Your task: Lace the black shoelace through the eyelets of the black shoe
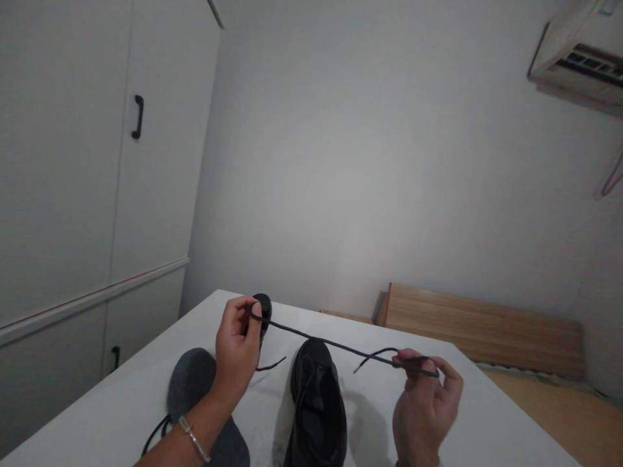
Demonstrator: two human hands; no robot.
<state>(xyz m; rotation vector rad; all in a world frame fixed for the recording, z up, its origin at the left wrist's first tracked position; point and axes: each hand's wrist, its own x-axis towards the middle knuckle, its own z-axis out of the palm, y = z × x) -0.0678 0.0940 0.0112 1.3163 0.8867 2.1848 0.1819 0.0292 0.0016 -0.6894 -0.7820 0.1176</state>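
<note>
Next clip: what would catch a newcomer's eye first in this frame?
A black shoelace stretched taut between the left hand and the right hand, pinched by both above a white table. Right under it stands a black shoe, toe pointing away, with a second shoe lying sole-up partly behind the left forearm. Behind are a white wardrobe at left and an air conditioner at upper right.

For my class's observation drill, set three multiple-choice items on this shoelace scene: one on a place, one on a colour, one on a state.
1. Where is the black shoe?
A. on the white table
B. on the floor
C. in the cupboard

2. What colour is the shoelace?
A. white
B. red
C. black

3. How is the lace held?
A. coiled up
B. stretched between both hands
C. lying loose

Answers: 1 A, the shoe rests on the tabletop. 2 C, it is dark like the shoe. 3 B, left hand and right hand each pinch it.
</note>
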